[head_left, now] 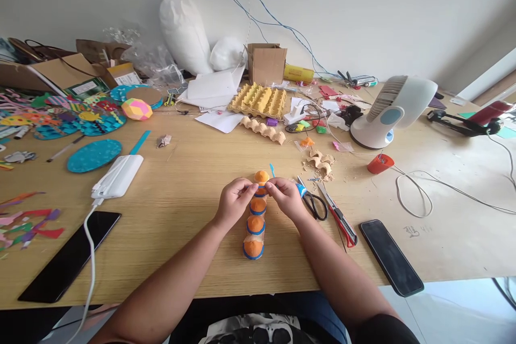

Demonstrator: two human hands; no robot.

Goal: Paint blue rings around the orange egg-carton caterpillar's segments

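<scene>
A row of orange egg-carton cups with blue bands lies on the wooden table, running away from me. My left hand and my right hand meet over the far end of the row, fingers pinched together at the second cup. A thin blue strip sticks up between the fingertips beside the farthest cup. Both hands look closed on that strip where it wraps the cup.
Scissors and a red box cutter lie just right of my right hand, a black phone further right. Another phone and a white power bank sit left. A fan, egg trays and paper crafts crowd the back.
</scene>
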